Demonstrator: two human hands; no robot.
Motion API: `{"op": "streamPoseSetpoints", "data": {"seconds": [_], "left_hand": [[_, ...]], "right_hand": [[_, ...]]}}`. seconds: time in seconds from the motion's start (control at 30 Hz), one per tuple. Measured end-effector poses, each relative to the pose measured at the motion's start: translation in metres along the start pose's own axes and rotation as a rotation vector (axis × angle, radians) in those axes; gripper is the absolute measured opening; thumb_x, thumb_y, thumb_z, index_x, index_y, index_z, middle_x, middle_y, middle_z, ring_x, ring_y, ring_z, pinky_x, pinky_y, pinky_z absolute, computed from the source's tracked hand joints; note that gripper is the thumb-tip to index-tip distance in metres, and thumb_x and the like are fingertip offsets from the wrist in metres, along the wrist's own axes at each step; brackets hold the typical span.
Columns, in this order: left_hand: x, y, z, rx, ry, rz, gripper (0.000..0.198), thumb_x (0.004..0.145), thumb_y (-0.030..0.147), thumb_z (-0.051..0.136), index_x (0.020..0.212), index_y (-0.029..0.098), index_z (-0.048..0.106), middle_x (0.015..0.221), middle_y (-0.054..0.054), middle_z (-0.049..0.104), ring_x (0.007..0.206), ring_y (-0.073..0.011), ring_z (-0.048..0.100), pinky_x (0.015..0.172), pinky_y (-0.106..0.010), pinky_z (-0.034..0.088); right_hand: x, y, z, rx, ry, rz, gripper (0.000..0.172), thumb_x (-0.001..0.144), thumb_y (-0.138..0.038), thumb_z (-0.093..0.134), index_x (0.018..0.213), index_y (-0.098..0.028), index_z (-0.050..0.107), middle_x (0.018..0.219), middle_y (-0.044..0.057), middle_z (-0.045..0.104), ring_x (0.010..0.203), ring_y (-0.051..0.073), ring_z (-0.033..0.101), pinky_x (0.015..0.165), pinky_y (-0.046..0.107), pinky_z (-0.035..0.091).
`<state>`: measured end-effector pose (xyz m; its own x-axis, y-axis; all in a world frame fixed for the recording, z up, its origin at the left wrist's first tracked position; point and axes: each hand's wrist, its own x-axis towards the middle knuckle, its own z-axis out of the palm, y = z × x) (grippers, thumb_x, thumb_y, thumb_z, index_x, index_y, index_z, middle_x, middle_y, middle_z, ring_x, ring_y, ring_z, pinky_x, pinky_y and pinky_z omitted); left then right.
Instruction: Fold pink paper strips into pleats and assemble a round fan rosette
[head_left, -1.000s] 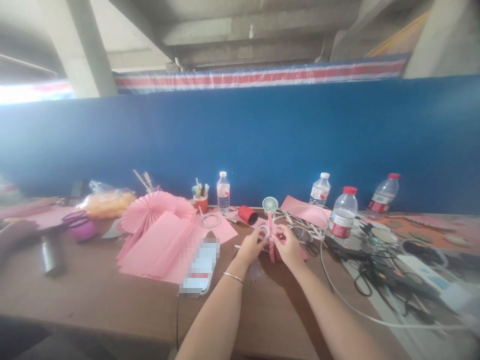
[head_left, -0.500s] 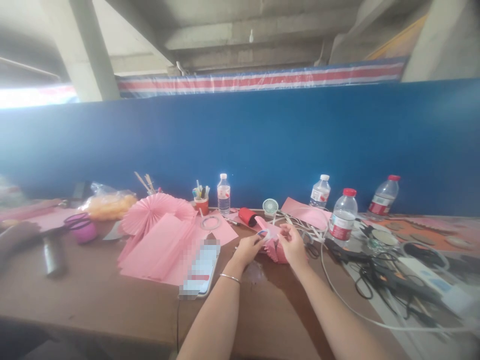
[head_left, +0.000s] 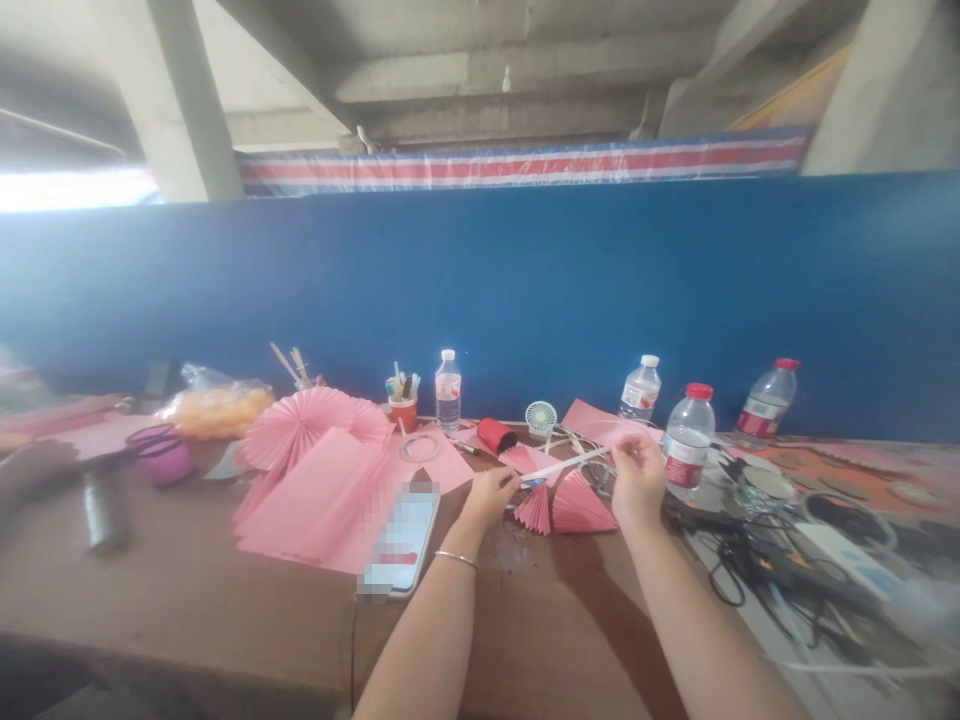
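My left hand [head_left: 491, 494] is closed on a small tape roll beside a folded pink paper fan [head_left: 566, 505] that lies spread in two wedges on the brown table [head_left: 187, 590]. My right hand [head_left: 637, 470] pinches the free end of a white tape strip [head_left: 566, 464] stretched taut between both hands, just above the fan. A bracelet sits on my left wrist.
Pink pleated sheets and a round fan [head_left: 307, 470] lie left, a phone [head_left: 401, 535] beside them. A pen cup [head_left: 403, 405], red cup [head_left: 495, 435], small fan [head_left: 541, 416] and water bottles [head_left: 686, 435] line the blue partition. Cables and scissors [head_left: 765, 560] clutter the right.
My hands have pulled apart, the right moving right and drawing out a strip of tape. The pink folded fan dropped onto the table and opened into two wedges.
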<state>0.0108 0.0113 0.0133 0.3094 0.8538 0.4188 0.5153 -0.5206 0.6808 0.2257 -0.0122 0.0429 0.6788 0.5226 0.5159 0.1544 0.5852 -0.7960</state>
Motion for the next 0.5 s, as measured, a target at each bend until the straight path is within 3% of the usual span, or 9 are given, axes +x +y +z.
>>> {"op": "streamPoseSetpoints", "data": {"seconds": [0.17,0.33,0.43,0.5], "left_hand": [[0.001,0.005,-0.001,-0.066,0.071,-0.006,0.021,0.073,0.030,0.046,0.072,0.015,0.062,0.071,-0.001,0.061,0.067,-0.0127,0.052,0.062,-0.022,0.037],[0.002,0.008,-0.006,-0.040,0.208,0.000,0.018,0.073,0.026,0.046,0.070,0.015,0.061,0.064,-0.001,0.060,0.060,-0.0118,0.051,0.061,-0.023,0.037],[0.002,0.011,-0.009,0.049,0.263,0.031,0.016,0.072,0.023,0.046,0.068,0.016,0.060,0.063,-0.002,0.058,0.060,-0.0125,0.050,0.065,-0.025,0.037],[0.001,0.015,-0.011,0.136,0.275,0.077,0.015,0.072,0.021,0.046,0.067,0.017,0.060,0.065,-0.003,0.059,0.065,-0.0137,0.051,0.072,-0.028,0.036]], "right_hand": [[0.006,-0.004,-0.003,0.039,0.055,-0.035,0.022,0.063,-0.025,0.059,0.081,-0.017,0.047,0.074,-0.001,0.048,0.067,0.011,0.052,0.065,0.027,0.044],[0.000,0.001,-0.002,-0.041,0.087,-0.063,0.037,0.064,-0.022,0.058,0.097,-0.018,0.042,0.088,0.003,0.048,0.075,0.014,0.053,0.068,0.030,0.045],[-0.006,-0.003,-0.002,-0.208,0.020,-0.212,0.033,0.068,-0.022,0.053,0.099,-0.018,0.044,0.095,0.007,0.049,0.085,0.018,0.052,0.077,0.038,0.043],[-0.012,-0.011,0.000,-0.360,-0.108,-0.375,0.031,0.069,-0.020,0.050,0.100,-0.018,0.047,0.100,0.009,0.050,0.096,0.022,0.048,0.085,0.043,0.038]]}}
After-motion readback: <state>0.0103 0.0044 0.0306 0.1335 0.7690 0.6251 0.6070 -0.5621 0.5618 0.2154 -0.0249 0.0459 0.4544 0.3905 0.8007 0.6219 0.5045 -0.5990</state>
